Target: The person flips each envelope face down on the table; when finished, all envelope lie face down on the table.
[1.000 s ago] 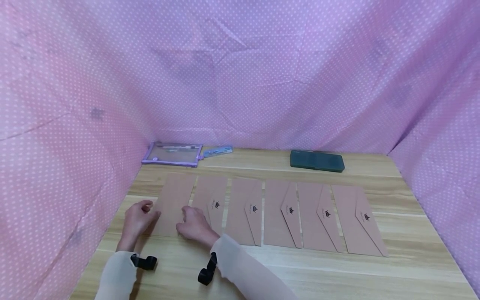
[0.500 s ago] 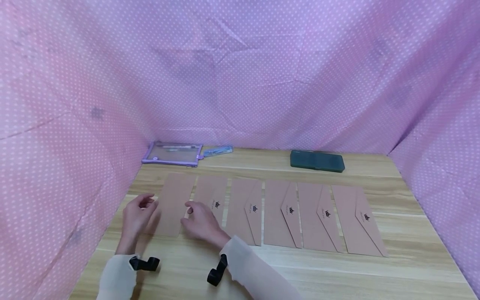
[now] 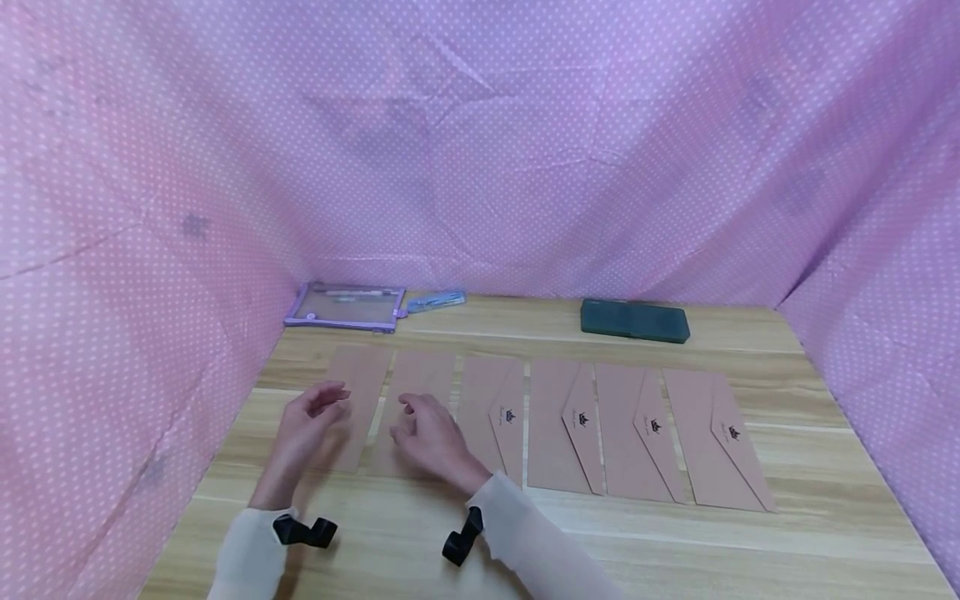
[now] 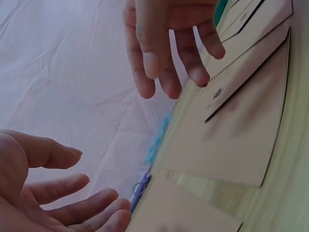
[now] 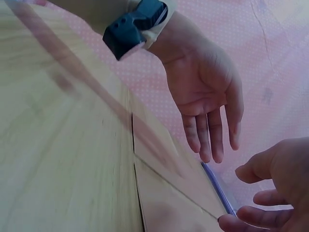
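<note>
Several kraft-brown envelopes lie side by side in a row, most with a pointed flap and a small black crown print. My left hand (image 3: 311, 425) hovers over the leftmost envelope (image 3: 362, 375), a plain face with no print showing. Its fingers are relaxed and hold nothing, as the left wrist view also shows. Over the second envelope (image 3: 420, 371) hangs my right hand (image 3: 435, 442), fingers loosely bent, covering that envelope's crown in the head view. In the right wrist view, both the left palm (image 5: 203, 82) and the right hand (image 5: 280, 188) are bare, above the envelopes.
At the back left lie a purple-edged mesh zip pouch (image 3: 345, 308) and a blue item (image 3: 437, 302) beside it. A dark green flat case (image 3: 634, 321) sits at the back right. Pink dotted cloth (image 3: 480, 167) walls the wooden table (image 3: 675, 550) on three sides.
Both hands have moved right. The left hand has gone from the leftmost envelope's left edge to above it; the right hand has left that envelope for the second. The envelopes look unmoved.
</note>
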Tool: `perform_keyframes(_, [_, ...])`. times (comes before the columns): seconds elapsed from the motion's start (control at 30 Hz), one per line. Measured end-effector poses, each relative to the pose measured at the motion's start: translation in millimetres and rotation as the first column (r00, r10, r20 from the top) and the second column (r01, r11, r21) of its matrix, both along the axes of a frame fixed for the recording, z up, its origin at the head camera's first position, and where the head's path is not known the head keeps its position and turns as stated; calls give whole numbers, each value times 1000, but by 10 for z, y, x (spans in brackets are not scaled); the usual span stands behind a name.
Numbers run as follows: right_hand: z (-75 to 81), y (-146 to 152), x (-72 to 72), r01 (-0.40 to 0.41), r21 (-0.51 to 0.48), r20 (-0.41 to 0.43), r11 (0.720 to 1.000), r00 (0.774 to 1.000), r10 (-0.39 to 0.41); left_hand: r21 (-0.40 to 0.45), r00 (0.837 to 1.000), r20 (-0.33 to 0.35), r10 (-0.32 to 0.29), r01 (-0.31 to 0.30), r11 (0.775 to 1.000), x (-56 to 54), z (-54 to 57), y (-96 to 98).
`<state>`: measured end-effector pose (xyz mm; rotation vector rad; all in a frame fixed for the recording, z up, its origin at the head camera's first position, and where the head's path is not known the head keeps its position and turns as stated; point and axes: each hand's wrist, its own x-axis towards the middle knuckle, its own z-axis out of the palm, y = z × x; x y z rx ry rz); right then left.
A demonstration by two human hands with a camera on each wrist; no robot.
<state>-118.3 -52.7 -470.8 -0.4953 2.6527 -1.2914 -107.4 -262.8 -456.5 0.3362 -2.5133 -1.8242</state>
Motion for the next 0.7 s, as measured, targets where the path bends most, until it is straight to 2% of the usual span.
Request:
perform_keyframes(0.13, [-45, 98, -2, 6, 8, -14, 1000, 1000, -6, 87, 999, 25, -42, 40, 995, -9, -60, 45])
perform_keyframes(0.27, [-102, 176, -5, 17, 22, -44, 1000, 999, -16, 179, 994, 22, -109, 104, 978, -3, -99, 67])
perform_keyframes(0.43, [-167, 264, 0, 25, 60, -97, 998, 995, -19, 291, 981, 12, -194, 182, 939, -9, -142, 74])
perform_keyframes(0.6, [-242, 346, 7, 12, 162, -196, 987, 980, 20, 394, 979, 2, -206, 188, 900, -5, -200, 95])
perform_keyframes(0.7, [-283, 384, 13, -2, 216, -216, 976, 975, 50, 441, 975, -7, -224, 204, 874, 13, -221, 106])
